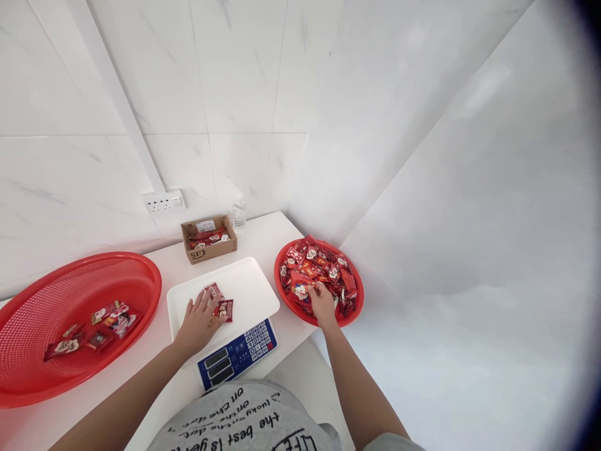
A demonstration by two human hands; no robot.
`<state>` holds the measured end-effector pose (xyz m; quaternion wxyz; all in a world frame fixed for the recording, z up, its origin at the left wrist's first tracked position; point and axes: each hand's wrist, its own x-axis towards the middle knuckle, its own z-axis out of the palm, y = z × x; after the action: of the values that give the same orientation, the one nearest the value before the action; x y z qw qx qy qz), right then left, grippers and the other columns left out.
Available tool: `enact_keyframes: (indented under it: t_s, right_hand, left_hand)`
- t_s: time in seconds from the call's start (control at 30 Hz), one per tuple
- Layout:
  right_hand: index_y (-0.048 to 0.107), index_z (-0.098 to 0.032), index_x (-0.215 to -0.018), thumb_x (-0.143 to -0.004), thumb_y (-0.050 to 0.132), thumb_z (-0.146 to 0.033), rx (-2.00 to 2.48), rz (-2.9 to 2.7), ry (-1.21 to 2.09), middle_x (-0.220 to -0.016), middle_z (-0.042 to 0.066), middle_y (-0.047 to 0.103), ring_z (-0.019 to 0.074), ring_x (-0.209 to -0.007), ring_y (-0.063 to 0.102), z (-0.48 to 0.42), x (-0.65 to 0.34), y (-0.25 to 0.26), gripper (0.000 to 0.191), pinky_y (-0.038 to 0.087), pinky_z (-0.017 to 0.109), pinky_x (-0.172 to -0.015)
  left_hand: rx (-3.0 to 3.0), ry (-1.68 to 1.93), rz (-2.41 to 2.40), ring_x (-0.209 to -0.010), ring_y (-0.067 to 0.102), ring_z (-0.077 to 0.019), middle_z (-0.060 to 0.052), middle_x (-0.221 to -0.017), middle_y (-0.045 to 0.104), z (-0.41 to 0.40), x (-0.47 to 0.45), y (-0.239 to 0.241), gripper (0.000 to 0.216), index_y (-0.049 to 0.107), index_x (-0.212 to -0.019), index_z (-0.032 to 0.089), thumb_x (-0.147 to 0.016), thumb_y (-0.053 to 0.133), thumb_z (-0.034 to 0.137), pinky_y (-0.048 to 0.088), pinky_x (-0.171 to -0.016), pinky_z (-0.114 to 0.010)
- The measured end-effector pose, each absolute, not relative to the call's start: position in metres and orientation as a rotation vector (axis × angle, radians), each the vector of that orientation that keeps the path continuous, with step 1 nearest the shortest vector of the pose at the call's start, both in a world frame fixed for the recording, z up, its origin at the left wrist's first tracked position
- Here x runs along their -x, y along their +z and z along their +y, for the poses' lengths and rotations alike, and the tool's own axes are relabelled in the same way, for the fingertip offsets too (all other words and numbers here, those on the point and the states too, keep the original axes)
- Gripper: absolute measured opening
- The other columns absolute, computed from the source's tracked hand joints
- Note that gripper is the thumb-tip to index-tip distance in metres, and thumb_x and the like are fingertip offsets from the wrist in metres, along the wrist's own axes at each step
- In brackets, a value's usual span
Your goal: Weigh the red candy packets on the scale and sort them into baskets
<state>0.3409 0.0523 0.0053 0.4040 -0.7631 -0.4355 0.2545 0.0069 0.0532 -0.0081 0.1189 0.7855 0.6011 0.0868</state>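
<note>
My left hand (198, 324) lies over the white tray (251, 282) of a digital scale, its fingers spread on a few small red snack packets (226, 310). Part of those packets is hidden under the fingers. On the right, my right hand (323, 304) reaches into a round red basket (360, 304) heaped with red snack packets (333, 270). Its thumb and fingers are closed on the edge of a red packet with a colourful print (299, 289). The scale's blue keypad panel (238, 352) faces me.
A large red mesh basket (153, 282) on the left holds several packets (98, 338). Behind the scale stand a small cardboard box (213, 250) of red packets and a clear plastic bottle (239, 216). A wall socket (163, 201) and white walls border the white table (267, 232).
</note>
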Motion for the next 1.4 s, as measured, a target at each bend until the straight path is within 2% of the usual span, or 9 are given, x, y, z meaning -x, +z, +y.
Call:
enact_keyframes:
  t_s: [0.17, 0.27, 0.43, 0.53, 0.63, 0.97, 1.17, 1.3, 1.4]
  right_hand:
    - [0.054, -0.02, -0.075, -0.066, 0.061, -0.047, 1.445, -0.638, 1.09, -0.075, 0.001, 0.064, 0.0166, -0.072, 0.06, 0.049, -0.324, 0.026, 0.029, 0.048, 0.031, -0.068]
    - [0.056, -0.02, -0.077, -0.06, 0.07, -0.045, 1.278, -0.513, 1.291, -0.078, 0.001, 0.065, 0.016, -0.073, 0.061, 0.043, -0.299, 0.042, 0.033, 0.049, 0.03, -0.067]
    - [0.059, -0.019, -0.085, -0.062, 0.07, -0.046, 1.128, -0.575, 1.588, -0.083, 0.003, 0.067, 0.015, -0.073, 0.061, 0.02, -0.248, 0.055, 0.037, 0.048, 0.028, -0.067]
    - [0.06, -0.019, -0.093, -0.068, 0.066, -0.047, 1.066, -0.617, 1.775, -0.088, 0.003, 0.066, 0.0136, -0.073, 0.06, 0.005, -0.227, 0.056, 0.039, 0.048, 0.026, -0.064]
    - [0.061, -0.019, -0.095, -0.068, 0.067, -0.045, 1.043, -0.607, 1.905, -0.088, 0.002, 0.066, 0.0108, -0.07, 0.059, -0.004, -0.216, 0.051, 0.037, 0.047, 0.023, -0.062]
    - [0.062, -0.018, -0.099, -0.067, 0.069, -0.043, 0.995, -0.703, 1.919, -0.084, 0.004, 0.066, 0.0126, -0.07, 0.058, -0.007, -0.196, 0.05, 0.042, 0.042, 0.022, -0.058]
    - [0.062, -0.015, -0.089, -0.065, 0.068, -0.049, 1.063, -0.651, 1.913, -0.068, 0.001, 0.063, 0.0093, -0.058, 0.053, -0.006, -0.198, 0.049, 0.042, 0.039, 0.02, -0.052]
    - [0.059, -0.02, -0.096, -0.07, 0.064, -0.05, 1.004, -0.553, 1.889, -0.085, 0.002, 0.065, 0.0117, -0.069, 0.058, -0.003, -0.204, 0.052, 0.04, 0.043, 0.021, -0.056]
    - [0.058, -0.021, -0.1, -0.073, 0.062, -0.048, 0.904, -0.571, 1.933, -0.096, 0.004, 0.065, 0.014, -0.079, 0.06, -0.001, -0.208, 0.054, 0.038, 0.047, 0.025, -0.066]
  left_hand:
    - [-2.121, 0.55, 1.495, -0.133, 0.023, -0.0243, -0.01, -0.141, 0.035, 0.034, -0.037, 0.013, 0.05, 0.045, -0.125, 0.019, -0.082, 0.043, 0.045, 0.022, -0.108, -0.044]
    - [-1.778, 0.606, 1.328, -0.126, 0.036, -0.0236, -0.01, -0.135, 0.043, 0.024, -0.058, 0.034, 0.054, 0.041, -0.127, 0.021, -0.08, 0.047, 0.046, 0.029, -0.104, -0.043]
    - [-1.106, 0.649, 1.058, -0.091, 0.061, -0.0199, -0.008, -0.104, 0.064, 0.016, -0.077, 0.062, 0.049, 0.051, -0.111, 0.019, -0.075, 0.053, 0.052, 0.047, -0.081, -0.036]
    - [-0.957, 0.729, 1.122, -0.07, 0.06, -0.0143, -0.004, -0.086, 0.065, 0.016, -0.073, 0.067, 0.042, 0.056, -0.096, 0.017, -0.071, 0.058, 0.051, 0.048, -0.067, -0.029]
    - [-0.94, 0.764, 1.147, -0.068, 0.059, -0.0128, -0.003, -0.082, 0.065, 0.017, -0.064, 0.068, 0.038, 0.057, -0.093, 0.016, -0.071, 0.061, 0.047, 0.046, -0.064, -0.026]
    - [-0.925, 0.69, 1.204, -0.068, 0.062, -0.0161, -0.006, -0.08, 0.068, 0.01, -0.058, 0.07, 0.047, 0.061, -0.097, 0.013, -0.068, 0.062, 0.05, 0.047, -0.064, -0.028]
    - [-0.915, 0.743, 1.207, -0.072, 0.062, -0.0173, -0.005, -0.079, 0.068, 0.012, -0.054, 0.08, 0.047, 0.061, -0.093, 0.013, -0.072, 0.057, 0.054, 0.047, -0.069, -0.029]
    - [-1.119, 0.716, 1.257, -0.075, 0.061, -0.0183, -0.005, -0.08, 0.067, 0.015, -0.048, 0.088, 0.049, 0.061, -0.087, 0.015, -0.08, 0.039, 0.058, 0.046, -0.073, -0.031]
    - [-1.47, 0.6, 1.36, -0.071, 0.059, -0.0194, -0.006, -0.074, 0.066, 0.016, -0.043, 0.091, 0.053, 0.059, -0.074, 0.016, -0.084, 0.029, 0.058, 0.044, -0.068, -0.032]
